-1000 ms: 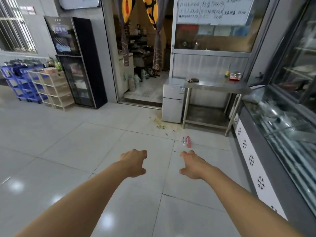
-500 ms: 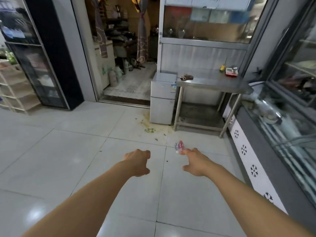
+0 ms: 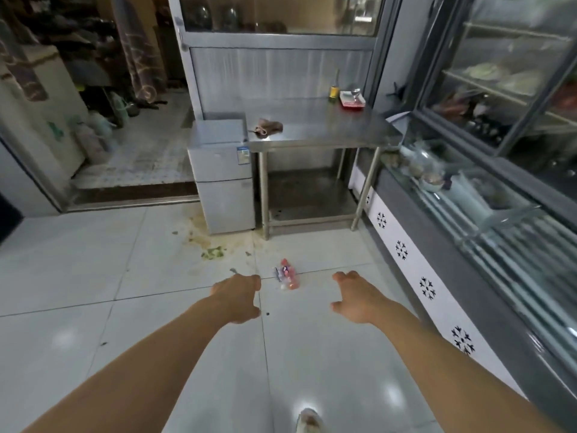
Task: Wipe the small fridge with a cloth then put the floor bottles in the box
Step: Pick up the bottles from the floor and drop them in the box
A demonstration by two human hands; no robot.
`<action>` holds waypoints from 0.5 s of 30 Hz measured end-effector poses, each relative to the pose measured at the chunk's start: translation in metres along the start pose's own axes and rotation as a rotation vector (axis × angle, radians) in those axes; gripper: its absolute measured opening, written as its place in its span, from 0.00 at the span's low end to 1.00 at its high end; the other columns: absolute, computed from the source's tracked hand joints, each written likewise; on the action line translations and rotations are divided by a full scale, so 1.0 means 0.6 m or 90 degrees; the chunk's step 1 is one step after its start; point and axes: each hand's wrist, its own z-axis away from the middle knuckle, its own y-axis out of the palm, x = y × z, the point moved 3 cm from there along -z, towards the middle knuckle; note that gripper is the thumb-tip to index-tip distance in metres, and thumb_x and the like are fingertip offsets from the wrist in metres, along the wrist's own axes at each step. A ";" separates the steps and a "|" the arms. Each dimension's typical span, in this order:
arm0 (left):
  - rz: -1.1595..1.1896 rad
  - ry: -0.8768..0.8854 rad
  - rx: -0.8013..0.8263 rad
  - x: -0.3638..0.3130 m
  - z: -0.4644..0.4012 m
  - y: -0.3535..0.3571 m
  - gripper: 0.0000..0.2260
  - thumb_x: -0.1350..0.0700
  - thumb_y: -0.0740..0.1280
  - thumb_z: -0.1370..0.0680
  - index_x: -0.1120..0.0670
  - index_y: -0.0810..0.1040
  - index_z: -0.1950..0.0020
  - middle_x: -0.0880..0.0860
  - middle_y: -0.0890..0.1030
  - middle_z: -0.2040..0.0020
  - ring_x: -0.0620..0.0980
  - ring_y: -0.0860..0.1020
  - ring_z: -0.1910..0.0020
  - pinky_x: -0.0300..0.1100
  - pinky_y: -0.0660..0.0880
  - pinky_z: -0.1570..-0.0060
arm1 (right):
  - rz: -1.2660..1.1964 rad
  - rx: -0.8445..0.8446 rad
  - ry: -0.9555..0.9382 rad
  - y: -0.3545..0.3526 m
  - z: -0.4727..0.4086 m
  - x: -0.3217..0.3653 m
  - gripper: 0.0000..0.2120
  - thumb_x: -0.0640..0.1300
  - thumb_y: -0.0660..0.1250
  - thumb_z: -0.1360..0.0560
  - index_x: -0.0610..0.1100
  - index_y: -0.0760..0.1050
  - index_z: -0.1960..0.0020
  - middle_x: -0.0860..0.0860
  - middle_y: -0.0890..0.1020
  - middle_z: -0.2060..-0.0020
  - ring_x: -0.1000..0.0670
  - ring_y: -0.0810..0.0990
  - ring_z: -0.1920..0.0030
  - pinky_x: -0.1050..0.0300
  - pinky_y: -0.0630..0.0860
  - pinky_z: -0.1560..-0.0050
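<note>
Nearest us, our left hand (image 3: 239, 298) and right hand (image 3: 359, 297) reach forward with loosely curled fingers, holding nothing. Between them at twelve o'clock, the floor bottles (image 3: 287, 278) lie on the tiles. Beyond, the small fridge (image 3: 221, 176) stands at eleven, the cloth (image 3: 268, 127) on the steel table (image 3: 327, 129) beside it. We judge wiping unstarted; next, take the cloth.

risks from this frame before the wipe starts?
1. Bottles lie on the floor directly between the person and the small fridge; walking in could mean stepping on them.
2. Green scraps and stains sit at the fridge's base; possibly slippery.
3. Both hands are empty; the cloth lies at the steel table's left edge and could be knocked off.
</note>
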 end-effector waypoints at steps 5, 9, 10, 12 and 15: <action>0.013 -0.029 0.004 0.000 -0.184 -0.043 0.22 0.47 0.67 0.26 0.48 0.67 0.33 0.51 0.75 0.39 0.52 0.75 0.43 0.43 0.70 0.49 | -0.006 0.018 -0.016 -0.056 -0.193 -0.022 0.29 0.48 0.64 0.23 0.43 0.57 0.26 0.42 0.66 0.34 0.42 0.70 0.34 0.50 0.71 0.37; 0.049 -0.072 0.027 0.003 -0.306 -0.069 0.23 0.47 0.66 0.26 0.48 0.66 0.33 0.51 0.74 0.38 0.53 0.75 0.41 0.46 0.72 0.46 | 0.002 0.054 -0.032 -0.101 -0.333 -0.034 0.28 0.49 0.64 0.24 0.44 0.59 0.27 0.43 0.67 0.35 0.42 0.70 0.35 0.50 0.71 0.38; 0.058 -0.078 0.024 0.004 -0.324 -0.074 0.24 0.47 0.66 0.26 0.48 0.65 0.32 0.51 0.74 0.37 0.52 0.74 0.40 0.46 0.72 0.45 | 0.005 0.056 -0.035 -0.111 -0.355 -0.035 0.28 0.49 0.64 0.23 0.44 0.59 0.27 0.43 0.67 0.35 0.42 0.71 0.36 0.50 0.72 0.39; 0.083 -0.091 0.028 0.010 -0.377 -0.083 0.25 0.47 0.67 0.26 0.48 0.64 0.31 0.51 0.74 0.36 0.52 0.74 0.39 0.47 0.72 0.44 | 0.005 0.065 -0.043 -0.132 -0.416 -0.037 0.28 0.49 0.64 0.23 0.43 0.59 0.28 0.42 0.67 0.36 0.42 0.71 0.36 0.51 0.72 0.39; 0.106 -0.116 0.059 0.022 -0.455 -0.087 0.25 0.47 0.67 0.26 0.48 0.64 0.32 0.52 0.73 0.36 0.53 0.74 0.40 0.47 0.73 0.43 | 0.008 0.084 -0.056 -0.147 -0.503 -0.035 0.27 0.47 0.63 0.23 0.43 0.59 0.28 0.42 0.68 0.36 0.42 0.71 0.36 0.51 0.72 0.39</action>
